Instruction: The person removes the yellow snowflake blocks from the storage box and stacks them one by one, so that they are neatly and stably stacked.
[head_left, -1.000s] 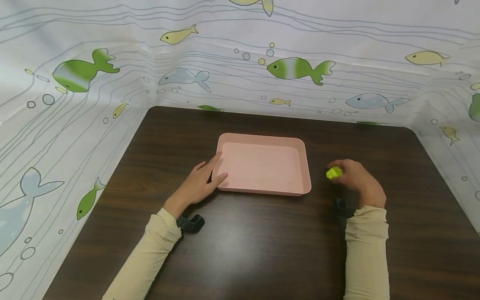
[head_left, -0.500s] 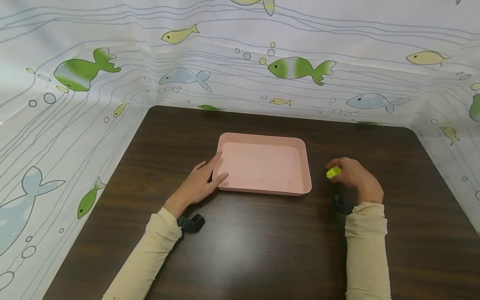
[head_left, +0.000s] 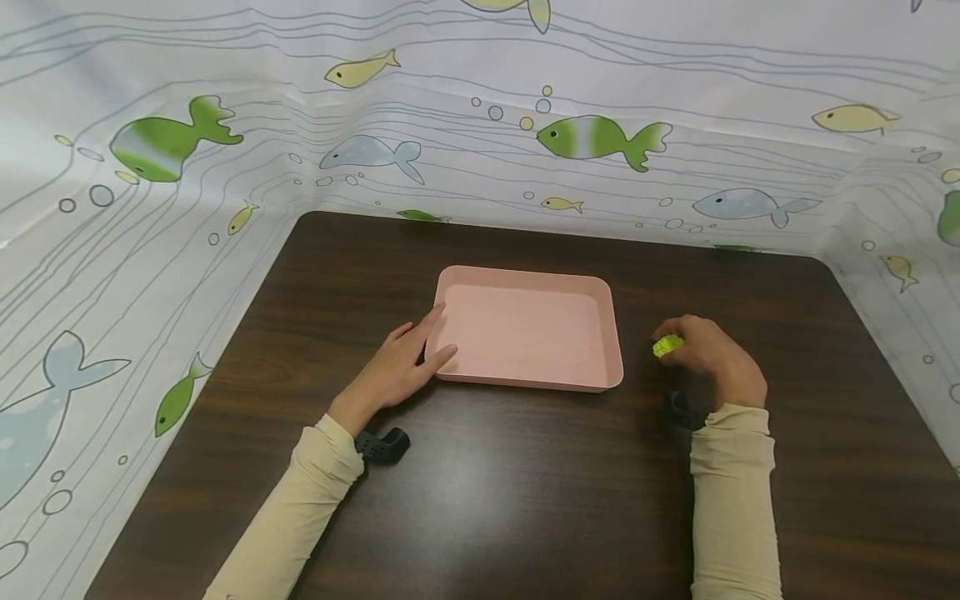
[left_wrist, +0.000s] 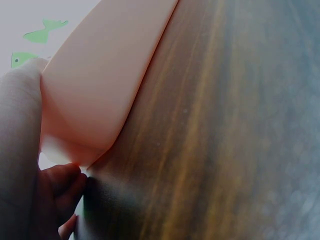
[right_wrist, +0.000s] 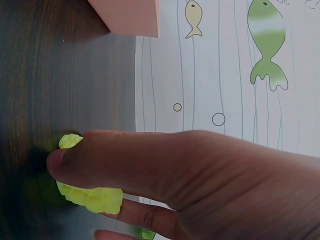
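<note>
A shallow pink rectangular tray (head_left: pixel 525 329) lies on the dark wooden table. My left hand (head_left: pixel 390 367) holds its near left corner, the thumb reaching over the rim and the fingers against the outer left side. In the left wrist view, the tray's wall (left_wrist: pixel 100 80) runs between the thumb and curled fingers. To the right of the tray, my right hand (head_left: pixel 705 350) pinches a small bright yellow, bumpy object (right_wrist: pixel 95 197) between thumb and fingers. Its kind is unclear, as the thumb covers its middle. It sits low, but I cannot tell whether it touches the table.
White fabric (head_left: pixel 465 75) printed with fish stands around the back and sides of the table (head_left: pixel 480 483). Bare tabletop separates the right hand from the tray. Dark straps (head_left: pixel 382 447) are on both wrists.
The right hand has shifted very slightly to the left and away from me with the yellow object since a second ago. The left hand and tray stay put.
</note>
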